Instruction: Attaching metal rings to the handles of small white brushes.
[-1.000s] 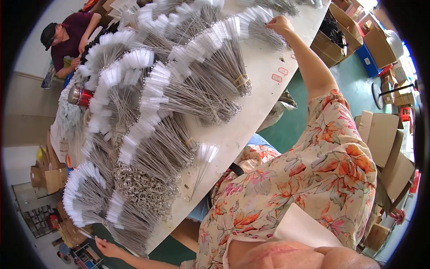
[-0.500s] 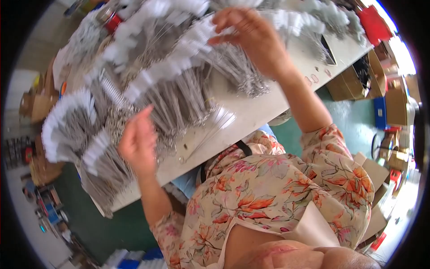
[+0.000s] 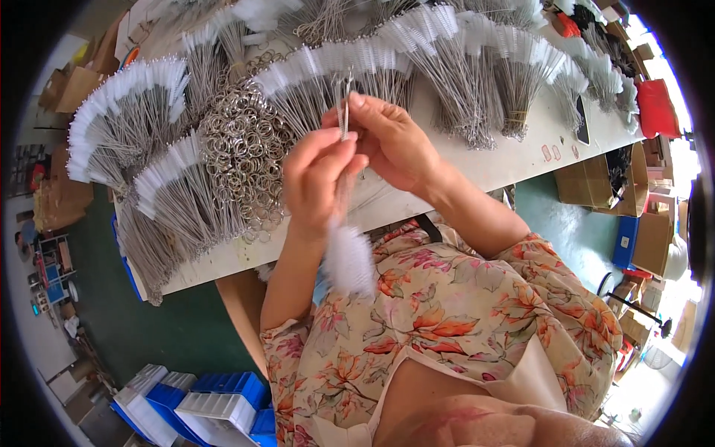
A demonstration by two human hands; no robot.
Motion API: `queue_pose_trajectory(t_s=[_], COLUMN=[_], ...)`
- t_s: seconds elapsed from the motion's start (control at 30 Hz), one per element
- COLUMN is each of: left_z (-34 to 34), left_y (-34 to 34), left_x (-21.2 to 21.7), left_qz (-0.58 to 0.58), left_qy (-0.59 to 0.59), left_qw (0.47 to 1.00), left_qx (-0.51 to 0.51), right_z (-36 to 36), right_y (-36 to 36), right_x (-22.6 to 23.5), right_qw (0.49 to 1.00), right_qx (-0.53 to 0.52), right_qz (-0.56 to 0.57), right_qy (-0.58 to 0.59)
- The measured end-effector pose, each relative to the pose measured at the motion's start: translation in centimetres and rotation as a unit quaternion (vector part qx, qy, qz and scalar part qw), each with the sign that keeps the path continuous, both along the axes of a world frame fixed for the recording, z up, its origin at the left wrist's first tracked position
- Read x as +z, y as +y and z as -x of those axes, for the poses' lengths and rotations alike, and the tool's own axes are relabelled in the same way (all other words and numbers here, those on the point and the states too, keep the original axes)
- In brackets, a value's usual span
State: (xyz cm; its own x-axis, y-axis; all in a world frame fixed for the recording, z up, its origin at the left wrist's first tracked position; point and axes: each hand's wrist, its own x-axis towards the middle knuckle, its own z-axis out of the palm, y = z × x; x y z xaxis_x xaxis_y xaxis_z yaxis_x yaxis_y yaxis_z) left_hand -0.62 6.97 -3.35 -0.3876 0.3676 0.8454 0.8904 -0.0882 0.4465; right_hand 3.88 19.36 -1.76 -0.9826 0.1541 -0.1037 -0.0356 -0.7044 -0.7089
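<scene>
My left hand is closed round a small bunch of wire-handled brushes, whose white bristles hang below it toward my lap. Thin metal handle ends stick up above the fingers. My right hand meets it from the right, with thumb and fingers pinched at those upper ends. Whether a ring is also between the fingertips I cannot tell. A heap of metal split rings lies on the table just left of my hands. Behind them stretches a row of brushes with white bristle heads pointing away.
More brush bundles cover the left and back right of the white table. A dark flat object and a red bag are at the right. Cardboard boxes stand beyond; blue and white bins sit on the floor.
My hands were apart, the left over the rings and the right over the far brushes. They have come together in front of me, now holding brushes. The view has shifted too.
</scene>
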Motion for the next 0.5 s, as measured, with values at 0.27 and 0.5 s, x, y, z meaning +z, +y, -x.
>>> queue_pose_trajectory(t_s=[0.27, 0.5], left_z=[0.4, 0.6], left_y=[-3.8, -3.7], left_x=[2.3, 5.3], left_qz=[0.050, 0.089], left_qy=[0.118, -0.275], left_qw=[0.988, 0.936], left_qx=[0.089, -0.198], right_z=[-0.8, -2.5], right_y=[1.8, -1.9], right_x=[2.1, 2.3], right_qw=[0.984, 0.857], right_qx=[0.153, 0.127], right_qz=[0.061, -0.490], right_qy=[0.063, 0.095])
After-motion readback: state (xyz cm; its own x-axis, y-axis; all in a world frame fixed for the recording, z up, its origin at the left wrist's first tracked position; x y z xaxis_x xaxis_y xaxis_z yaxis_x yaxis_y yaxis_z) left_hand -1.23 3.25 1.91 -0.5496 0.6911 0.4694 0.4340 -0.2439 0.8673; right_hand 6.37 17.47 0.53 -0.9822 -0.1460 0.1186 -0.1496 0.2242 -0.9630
